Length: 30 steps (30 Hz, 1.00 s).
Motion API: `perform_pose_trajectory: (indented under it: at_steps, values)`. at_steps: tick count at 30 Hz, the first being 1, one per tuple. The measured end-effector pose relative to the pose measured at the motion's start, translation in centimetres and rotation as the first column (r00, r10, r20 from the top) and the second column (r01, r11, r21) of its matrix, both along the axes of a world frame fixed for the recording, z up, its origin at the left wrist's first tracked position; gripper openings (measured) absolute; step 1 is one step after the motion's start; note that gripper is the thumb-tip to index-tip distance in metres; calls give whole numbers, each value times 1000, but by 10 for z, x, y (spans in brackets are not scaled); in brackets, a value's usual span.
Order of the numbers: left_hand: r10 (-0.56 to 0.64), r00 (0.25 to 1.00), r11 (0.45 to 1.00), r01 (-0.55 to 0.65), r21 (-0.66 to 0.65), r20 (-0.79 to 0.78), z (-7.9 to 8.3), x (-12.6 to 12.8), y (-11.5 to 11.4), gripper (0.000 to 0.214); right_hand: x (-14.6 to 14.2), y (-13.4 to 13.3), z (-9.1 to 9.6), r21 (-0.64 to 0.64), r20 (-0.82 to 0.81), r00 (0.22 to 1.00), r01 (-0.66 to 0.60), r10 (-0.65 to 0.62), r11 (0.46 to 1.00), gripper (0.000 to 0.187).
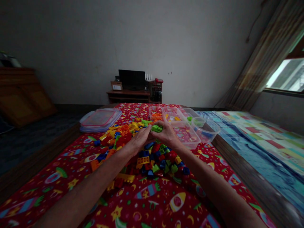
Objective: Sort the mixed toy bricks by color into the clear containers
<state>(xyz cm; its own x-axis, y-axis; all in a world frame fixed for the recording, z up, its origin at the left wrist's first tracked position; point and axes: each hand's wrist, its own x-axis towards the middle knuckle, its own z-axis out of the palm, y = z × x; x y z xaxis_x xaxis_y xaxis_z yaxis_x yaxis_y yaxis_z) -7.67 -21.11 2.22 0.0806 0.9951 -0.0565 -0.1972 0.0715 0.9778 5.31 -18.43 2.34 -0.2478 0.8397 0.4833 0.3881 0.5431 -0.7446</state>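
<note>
Both my hands meet above a heap of toy building bricks (143, 160) on the red patterned cloth (163, 198). My right hand (167, 135) is closed round green building bricks (156, 128), which show between its thumb and fingers. Right beside it, touching or nearly touching, is my left hand (142, 136). Its fingers are pressed together and point toward the green bricks; what they hold, if anything, is hidden. Yellow, red, blue, orange and green bricks lie below and around both hands.
Clear divided trays (193, 141) stand beyond my right hand, some compartments holding orange, yellow or green bricks. A round clear tub (212, 128) sits at their right. Stacked clear lids (101, 118) lie at the back left. A wooden edge (239, 163) borders the cloth.
</note>
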Motion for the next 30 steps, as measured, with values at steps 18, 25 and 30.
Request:
perform_pose_trajectory:
  at_steps: [18,25,30]
  values:
    - [177,957,955,-110,275,-230,47,-73,11,44,146,148,69,165,477,684,547,-552,820,24]
    - [204,952,953,-140,268,-230,46,-77,14,41,156,179,52,124,641,537,632,-548,765,37]
    - [217,944,949,-144,279,-248,49,-75,13,40,141,172,62,229,548,601,561,-582,795,36]
